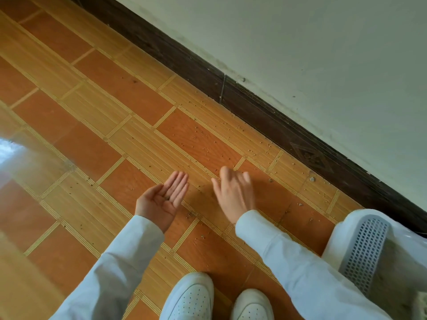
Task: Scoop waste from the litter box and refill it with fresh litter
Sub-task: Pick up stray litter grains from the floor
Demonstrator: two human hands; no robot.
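Hands empty: left hand (165, 199) palm up, right hand (233, 195) splayed; litter box (342, 236) right edge.

Open floor (97, 116) stretches ahead and to the left of both hands, strewn only with litter grains (208, 144). The wall (323, 54) closes the far side; the litter box (369, 248) blocks the right.

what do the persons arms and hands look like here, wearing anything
Both arms are covered to the wrist by long, loose pale blue-white sleeves with plain cuffs. The left hand and right hand are bare: no gloves, rings or watch visible.
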